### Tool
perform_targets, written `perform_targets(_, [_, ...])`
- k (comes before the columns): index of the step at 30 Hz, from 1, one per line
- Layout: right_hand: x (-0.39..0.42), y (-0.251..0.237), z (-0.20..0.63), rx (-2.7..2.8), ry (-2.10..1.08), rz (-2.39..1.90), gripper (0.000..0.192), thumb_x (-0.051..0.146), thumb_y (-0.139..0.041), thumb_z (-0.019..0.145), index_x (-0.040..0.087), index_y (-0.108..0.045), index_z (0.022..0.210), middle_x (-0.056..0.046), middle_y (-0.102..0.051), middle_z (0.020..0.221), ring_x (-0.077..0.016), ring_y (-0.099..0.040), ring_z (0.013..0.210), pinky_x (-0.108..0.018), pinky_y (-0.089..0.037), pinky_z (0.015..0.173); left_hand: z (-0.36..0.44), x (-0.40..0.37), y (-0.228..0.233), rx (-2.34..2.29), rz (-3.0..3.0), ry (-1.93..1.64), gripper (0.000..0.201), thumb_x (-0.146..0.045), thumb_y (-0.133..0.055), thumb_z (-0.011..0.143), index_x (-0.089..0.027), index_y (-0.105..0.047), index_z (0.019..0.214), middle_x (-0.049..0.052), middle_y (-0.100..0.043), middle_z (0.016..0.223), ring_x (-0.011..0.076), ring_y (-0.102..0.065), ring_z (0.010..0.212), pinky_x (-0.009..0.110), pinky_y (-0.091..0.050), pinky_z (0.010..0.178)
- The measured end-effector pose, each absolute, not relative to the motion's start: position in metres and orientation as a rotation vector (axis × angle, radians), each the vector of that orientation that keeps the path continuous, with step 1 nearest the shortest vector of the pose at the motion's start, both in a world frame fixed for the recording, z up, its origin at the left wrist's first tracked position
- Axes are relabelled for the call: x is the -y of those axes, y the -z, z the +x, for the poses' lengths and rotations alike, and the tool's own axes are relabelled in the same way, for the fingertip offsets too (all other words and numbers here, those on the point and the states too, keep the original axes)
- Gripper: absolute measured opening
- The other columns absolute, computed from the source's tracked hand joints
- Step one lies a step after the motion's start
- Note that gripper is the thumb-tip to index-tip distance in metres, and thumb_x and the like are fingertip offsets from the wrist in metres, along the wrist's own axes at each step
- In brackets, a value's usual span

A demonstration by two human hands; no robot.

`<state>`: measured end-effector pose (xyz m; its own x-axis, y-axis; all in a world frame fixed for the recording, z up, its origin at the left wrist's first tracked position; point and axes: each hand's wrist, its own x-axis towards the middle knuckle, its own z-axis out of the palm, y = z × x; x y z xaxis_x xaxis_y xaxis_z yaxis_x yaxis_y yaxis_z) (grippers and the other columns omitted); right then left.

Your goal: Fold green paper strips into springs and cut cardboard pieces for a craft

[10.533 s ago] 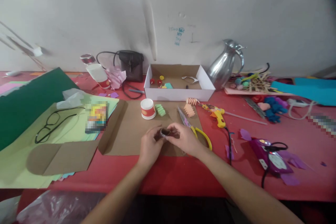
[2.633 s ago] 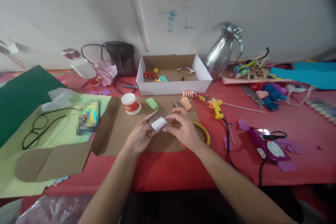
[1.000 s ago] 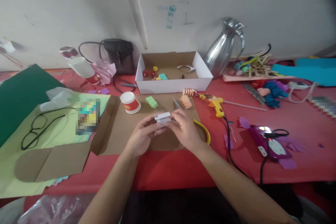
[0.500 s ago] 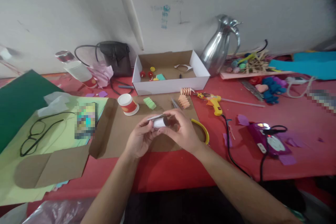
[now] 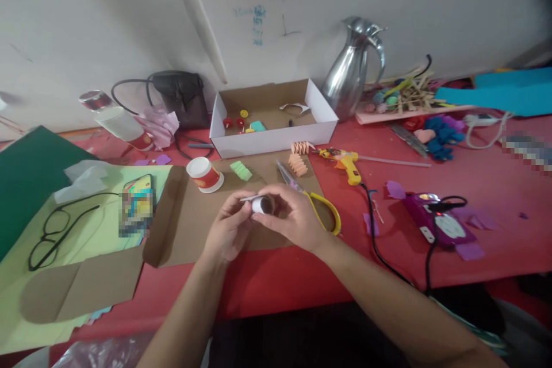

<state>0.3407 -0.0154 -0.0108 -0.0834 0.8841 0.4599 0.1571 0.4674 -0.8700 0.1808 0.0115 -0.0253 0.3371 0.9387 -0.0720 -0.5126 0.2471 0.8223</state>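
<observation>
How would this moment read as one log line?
left hand: holds small white paper roll | right hand: pinches same roll | below: brown cardboard sheet | near: yellow-handled scissors

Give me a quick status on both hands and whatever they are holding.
Left hand and right hand both pinching a small white paper roll, held above the brown cardboard sheet. Yellow-handled scissors lie just right of the hands. Nothing blocking them.

Layout around the box [image 5: 276,137]

The jug [image 5: 350,69] stands right of the box and the bag [image 5: 181,98] left of it. Before the box lies cardboard [image 5: 198,218]; on it are a cup [image 5: 204,175] and scissors [image 5: 308,198]. The glue gun [image 5: 342,161] lies before the box, to the right.
</observation>
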Motion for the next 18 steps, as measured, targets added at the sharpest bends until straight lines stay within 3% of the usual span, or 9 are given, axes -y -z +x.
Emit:
perform_targets(6, [0.013, 0.01, 0.343, 1.551, -0.759, -0.918, 0.03, 0.029, -0.075, 0.077, 0.024, -0.063, 0.104, -0.001, -0.063, 0.092, -0.014, -0.059, 0.085, -0.026, -0.048, 0.072, 0.182, -0.011, 0.024, -0.662, 0.809, -1.105, 0.021, -0.023, -0.082, 0.067, -0.021, -0.071, 0.085, 0.0, -0.068, 0.084, 0.0104, -0.061, 0.074, 0.019, -0.05, 0.067])
perform_targets(12, [0.011, 0.009, 0.346, 1.555, -0.717, -0.92, 0.027, 0.031, -0.077, 0.076, 0.024, -0.063, 0.098, -0.002, -0.061, 0.091, -0.015, -0.058, 0.085, -0.026, -0.05, 0.069, 0.185, -0.01, 0.029, -0.704, 0.887, -1.134, 0.016, -0.024, -0.079, 0.071, -0.022, -0.069, 0.082, -0.001, -0.065, 0.086, 0.0094, -0.06, 0.074, 0.019, -0.049, 0.066])
perform_targets(18, [0.011, 0.01, 0.346, 1.516, -0.735, -0.907, 0.024, 0.029, -0.075, 0.077, 0.024, -0.063, 0.098, -0.002, -0.06, 0.093, -0.0146, -0.059, 0.085, -0.026, -0.049, 0.068, 0.188, -0.009, 0.036, -0.723, 1.057, -1.191, 0.01, -0.027, -0.074, 0.077, -0.021, -0.07, 0.084, 0.001, -0.066, 0.098, 0.0131, -0.061, 0.09, 0.024, -0.049, 0.081])
